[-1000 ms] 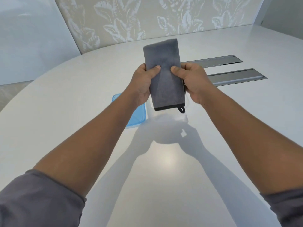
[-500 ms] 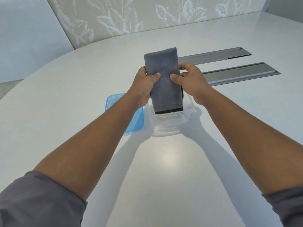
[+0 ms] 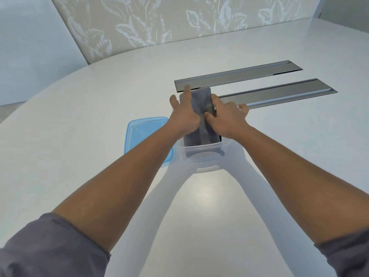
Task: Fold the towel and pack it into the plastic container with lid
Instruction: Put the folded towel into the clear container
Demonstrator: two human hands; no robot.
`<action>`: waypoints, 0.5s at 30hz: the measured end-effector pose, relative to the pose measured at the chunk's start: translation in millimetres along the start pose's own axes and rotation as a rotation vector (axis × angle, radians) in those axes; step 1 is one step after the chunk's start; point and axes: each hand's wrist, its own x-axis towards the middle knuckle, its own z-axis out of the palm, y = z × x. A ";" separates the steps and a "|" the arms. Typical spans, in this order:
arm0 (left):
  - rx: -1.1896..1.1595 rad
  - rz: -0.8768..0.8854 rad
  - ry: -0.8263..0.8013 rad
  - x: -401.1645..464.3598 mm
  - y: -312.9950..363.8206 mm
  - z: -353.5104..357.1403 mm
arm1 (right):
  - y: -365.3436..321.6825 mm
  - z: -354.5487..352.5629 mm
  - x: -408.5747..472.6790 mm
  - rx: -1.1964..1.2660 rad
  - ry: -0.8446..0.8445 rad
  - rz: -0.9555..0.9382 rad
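Observation:
The folded grey towel [image 3: 201, 108] lies lengthwise in the clear plastic container [image 3: 201, 156] at the table's middle; its far end still rises above the rim. My left hand [image 3: 184, 114] presses on the towel's left side, fingers spread flat. My right hand [image 3: 226, 116] presses on its right side, thumb on the cloth and fingers over the container's far right edge. The blue lid [image 3: 139, 132] lies flat on the table just left of the container, partly hidden by my left forearm.
Two long grey metal cable-slot covers [image 3: 259, 90] are set into the white table [image 3: 79, 116] behind and right of the container. A leaf-patterned wall panel [image 3: 179, 21] runs along the table's far edge.
Both hands have lowered the towel from upright above the container down into it, and the fingers have gone from pinching it to pressing on it.

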 end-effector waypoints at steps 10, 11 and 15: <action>0.638 -0.092 -0.221 8.6 8.6 21.9 | -7.2 5.7 -0.8 -0.384 -0.143 -0.035; 0.699 -0.067 -0.233 6.3 7.9 24.6 | -7.7 5.0 -1.0 -0.399 -0.150 -0.041; 0.984 0.137 -0.090 3.1 2.1 28.0 | -8.9 3.7 -2.2 -0.397 -0.148 -0.061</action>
